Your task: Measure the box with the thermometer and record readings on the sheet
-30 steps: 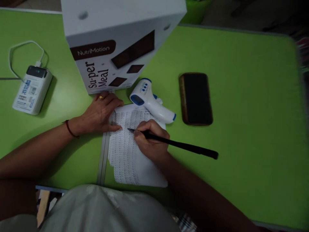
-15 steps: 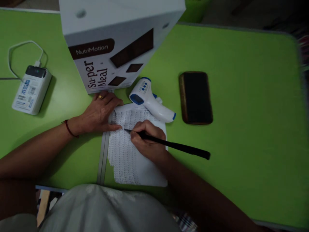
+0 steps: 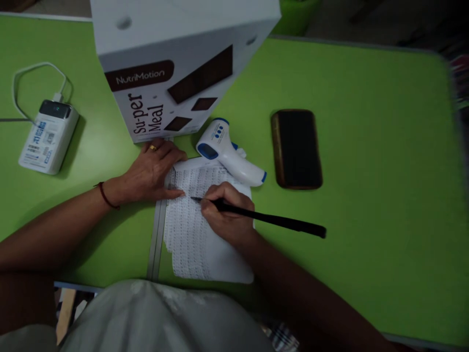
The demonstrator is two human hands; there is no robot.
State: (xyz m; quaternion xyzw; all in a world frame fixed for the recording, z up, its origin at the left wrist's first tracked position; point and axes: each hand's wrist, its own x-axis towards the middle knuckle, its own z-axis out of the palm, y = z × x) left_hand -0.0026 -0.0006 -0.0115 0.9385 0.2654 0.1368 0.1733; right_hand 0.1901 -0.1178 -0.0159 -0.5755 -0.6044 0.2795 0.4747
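My right hand (image 3: 229,212) is closed round a long black pen (image 3: 274,220), its tip at the handwritten rows on a white sheet of paper (image 3: 223,261). Dense small writing fills the sheet's left part, while the lower right is blank. My left hand (image 3: 156,168) lies flat with fingers stretched, at the paper's upper left edge, its thumb resting on the page. It wears a ring and a dark red wrist cord. Across the top of the paper rests a white and blue infrared thermometer (image 3: 234,156), which hides part of it.
A tall white NutriMotion box (image 3: 146,100) stands just beyond my left hand. On the right lies a dark phone-like object in a brown case (image 3: 298,149). A power bank (image 3: 49,139) with a white cable sits at the left of the green table (image 3: 384,195).
The pen tip and my right hand have shifted slightly to the right, and the pen's far end has swung a little right and up. My left hand stays in place.
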